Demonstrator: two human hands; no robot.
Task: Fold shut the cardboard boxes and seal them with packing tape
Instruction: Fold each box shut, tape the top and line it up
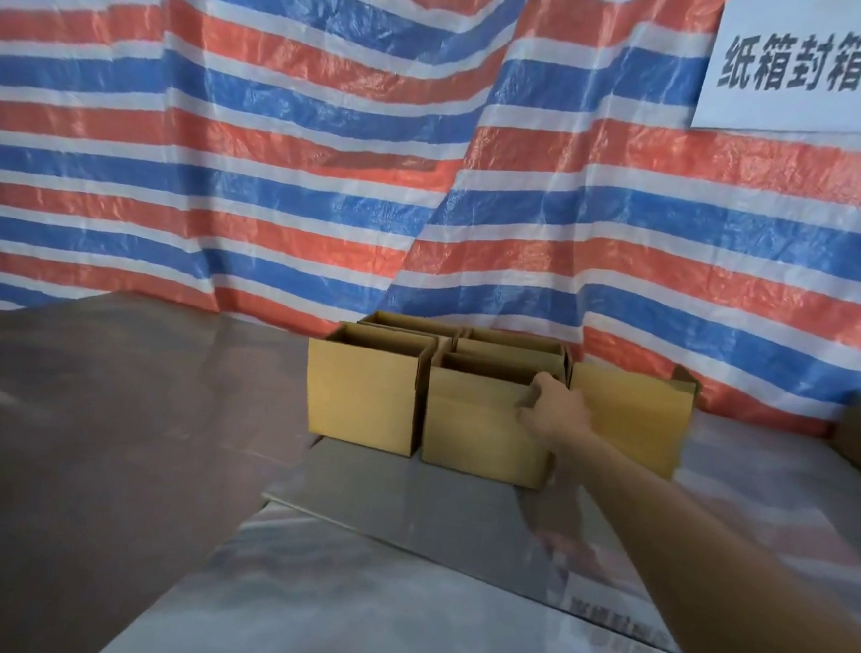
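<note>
left hand: out of view | bench far middle: left box open-topped, inside shadowed, contents unclear | rear boxes open, behind | middle box open, touching left box | right hand curled on middle box's upper right corner, thumb at rim | right box just beside

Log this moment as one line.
right hand: grips front box top edge | left hand: not in view | other boxes: open, untaped
</note>
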